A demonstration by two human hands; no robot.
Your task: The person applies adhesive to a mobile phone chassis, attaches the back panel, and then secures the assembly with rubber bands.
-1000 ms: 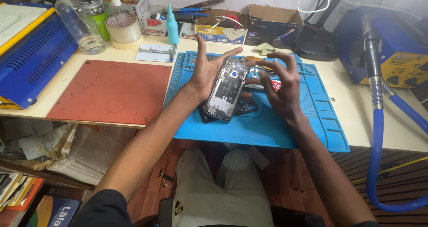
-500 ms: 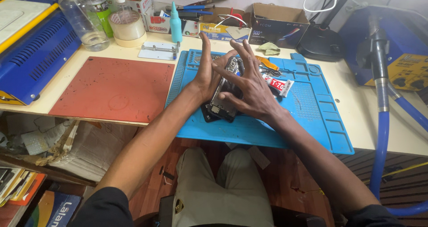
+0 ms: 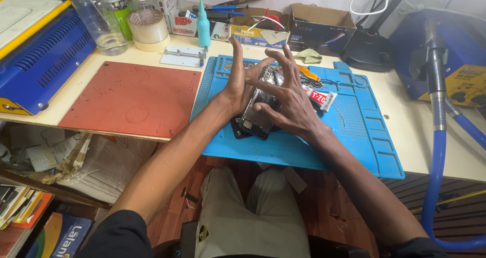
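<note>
1. Head view: opened phone (image 3: 259, 106), back off w/ insides showing, sits between both hands over the blue work mat (image 3: 354, 136), tilted up on its long edge.
2. Left hand (image 3: 242, 81): palm flat against the phone's left side, fingers straight & pointing up, not curled round it.
3. Right hand (image 3: 286, 98): fingers spread wide, laid over the phone's right side & face, thumb low near the bottom end. Phone is pressed between the two hands, not clenched.
4. Dark flat part (image 3: 240, 131) lies on the mat just under the phone's lower end; can't tell what it is.
5. Small red & white tube (image 3: 320, 97) on the mat, just right of the right hand.
6. Red mat (image 3: 131, 98) lies left of the blue one, edges near each other.
7. Back of desk: tape roll (image 3: 147, 29), clear bottle (image 3: 98, 20), teal dropper bottle (image 3: 203, 24), open cardboard box (image 3: 316, 20).
8. Blue machine (image 3: 40, 45) far left; blue hose (image 3: 435, 177) hangs at right.
</note>
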